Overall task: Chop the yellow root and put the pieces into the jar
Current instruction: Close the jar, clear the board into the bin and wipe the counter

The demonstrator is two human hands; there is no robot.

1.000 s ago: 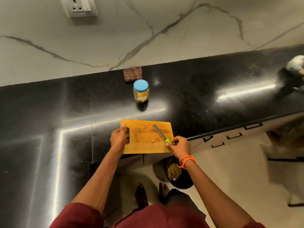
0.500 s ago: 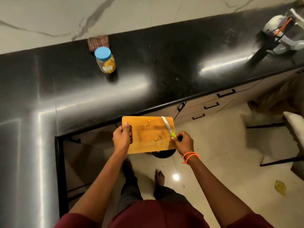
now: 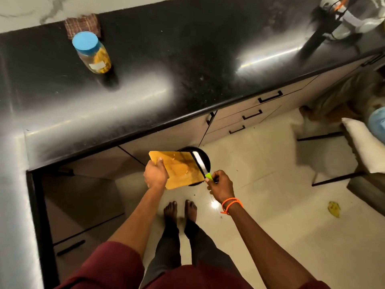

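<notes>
Root scraps (image 3: 187,171) dot the board (image 3: 179,170) left hand (image 3: 155,174) grips; right hand (image 3: 220,185) pinches knife (image 3: 201,163).

The single head view looks steeply down from above the person's feet (image 3: 180,211), which stand near the counter (image 3: 145,84). It faces the counter's front edge, with the wall at the top left and the floor to the right.
</notes>
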